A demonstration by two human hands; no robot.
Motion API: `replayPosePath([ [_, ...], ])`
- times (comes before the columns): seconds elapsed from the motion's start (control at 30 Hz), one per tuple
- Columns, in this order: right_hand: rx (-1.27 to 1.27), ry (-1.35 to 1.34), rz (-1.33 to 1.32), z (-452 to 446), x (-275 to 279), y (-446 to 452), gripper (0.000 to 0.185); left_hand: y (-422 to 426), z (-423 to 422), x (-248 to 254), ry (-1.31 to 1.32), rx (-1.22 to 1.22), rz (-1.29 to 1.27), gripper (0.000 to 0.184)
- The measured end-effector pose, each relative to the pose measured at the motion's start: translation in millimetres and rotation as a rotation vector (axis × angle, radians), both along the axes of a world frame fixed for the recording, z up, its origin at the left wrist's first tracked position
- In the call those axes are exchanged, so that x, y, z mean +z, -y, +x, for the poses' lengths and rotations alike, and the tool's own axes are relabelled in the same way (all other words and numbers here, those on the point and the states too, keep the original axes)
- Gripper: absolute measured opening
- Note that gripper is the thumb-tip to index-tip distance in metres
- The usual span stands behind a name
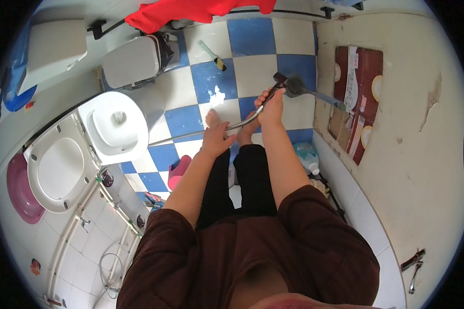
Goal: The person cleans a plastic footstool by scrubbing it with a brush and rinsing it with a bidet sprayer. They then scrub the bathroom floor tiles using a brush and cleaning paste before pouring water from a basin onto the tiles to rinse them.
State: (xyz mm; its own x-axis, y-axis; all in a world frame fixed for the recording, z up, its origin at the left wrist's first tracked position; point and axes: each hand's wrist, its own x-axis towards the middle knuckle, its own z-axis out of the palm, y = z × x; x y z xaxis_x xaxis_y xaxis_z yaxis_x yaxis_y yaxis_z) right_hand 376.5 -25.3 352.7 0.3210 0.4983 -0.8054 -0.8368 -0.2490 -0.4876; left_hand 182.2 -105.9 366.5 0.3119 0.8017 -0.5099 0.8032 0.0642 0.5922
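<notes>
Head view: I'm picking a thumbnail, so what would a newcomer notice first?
Probably the bright red cloth at the top edge, above the blue-and-white checkered floor. Next, near the middle, the right hand gripping a dark handle on a metal hose. The white toilet stands left.

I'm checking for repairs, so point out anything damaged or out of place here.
The door looks damaged: its paint is chipped, and printed cardboard seems to patch it. A brush lies loose on the floor, oddly out in the open.
</notes>
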Motion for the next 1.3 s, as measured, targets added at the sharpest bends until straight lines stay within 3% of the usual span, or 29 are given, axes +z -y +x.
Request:
replayPosePath([
  [0.33,0.090,0.028,-0.036,-17.4,-6.8,-26.2,0.038,-15.1,-15.3,8.5,0.046,0.076,-0.159,0.047],
  [0.57,0.009,0.032,-0.101,-31.4,-7.5,-38.0,0.041,-26.4,-34.3,25.2,0.075,0.105,-0.183,0.046],
  [0.7,0.198,-0.030,-0.065,-50.6,-13.8,-30.9,0.041,-43.0,-36.2,26.4,0.259,0.217,-0.365,0.040],
  [0.83,0.382,0.073,-0.038,-93.5,-38.3,-7.3,0.042,-54.6,-23.7,-22.6,0.453,0.372,-0.338,0.045],
  [0.9,0.454,0.139,-0.024,-110.4,-49.9,-0.7,0.043,-65.6,-17.3,-38.1,0.535,0.520,-0.455,0.050],
  [0.97,0.560,0.256,0.005,-121.6,-45.6,-6.7,0.048,-70.2,-15.4,-59.0,0.496,0.541,-0.271,0.057],
  [1.03,1.076,0.562,-0.187,-120.0,-25.3,-25.5,0.042,-74.0,-18.4,-81.0,0.524,0.571,-0.149,0.060],
  [1.07,1.018,0.552,-0.148,-127.2,-45.0,-24.7,0.038,-84.0,-20.4,-85.2,0.317,0.674,-0.370,0.061],
  [1.13,0.891,0.523,-0.089,-140.5,-86.6,-15.3,0.032,-97.3,-26.4,-95.8,0.456,0.823,-0.415,0.061],
  [1.23,0.943,0.852,0.154,-144.8,-151.0,-2.7,0.030,-95.6,-37.3,-152.3,0.581,0.885,-0.354,0.051],
  [1.27,1.002,0.849,0.248,-139.8,-167.9,-6.7,0.028,-93.5,-41.9,-168.1,0.610,0.892,-0.338,0.046],
  [1.3,1.104,0.667,0.257,-134.2,-185.0,-12.8,0.027,-91.7,-47.8,-183.3,0.640,0.898,-0.317,0.041],
])
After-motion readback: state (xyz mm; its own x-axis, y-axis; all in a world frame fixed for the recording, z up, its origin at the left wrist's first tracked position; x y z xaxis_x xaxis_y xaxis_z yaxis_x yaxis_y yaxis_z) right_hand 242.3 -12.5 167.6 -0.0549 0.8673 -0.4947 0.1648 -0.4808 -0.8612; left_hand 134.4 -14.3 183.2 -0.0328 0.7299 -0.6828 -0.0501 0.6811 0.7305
